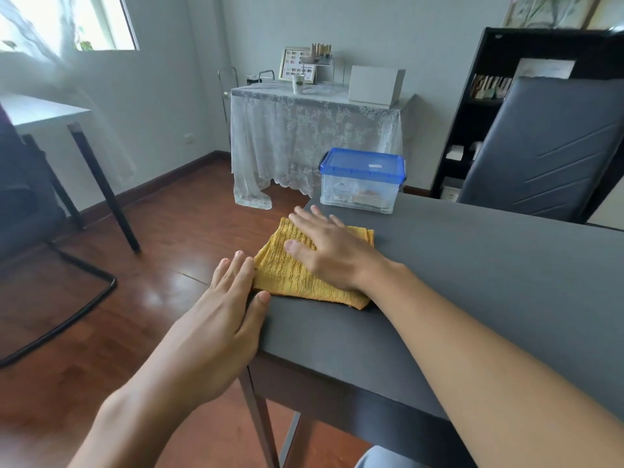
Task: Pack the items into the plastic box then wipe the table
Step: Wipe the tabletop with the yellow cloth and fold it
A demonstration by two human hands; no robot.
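The right hand (329, 253) lay flat, fingers (309, 216) straight and spread, its forearm stretched across the surface (472, 282). The left hand (223, 315) rested open at the surface's left edge, fingers together.

Clear plastic box with blue clip-on lid (363, 180): closed, upright, items dimly visible inside, at the far left corner of the dark grey table (472, 265). Folded yellow ribbed cloth (293, 275): flat, at the table's left edge, nearer than the box.
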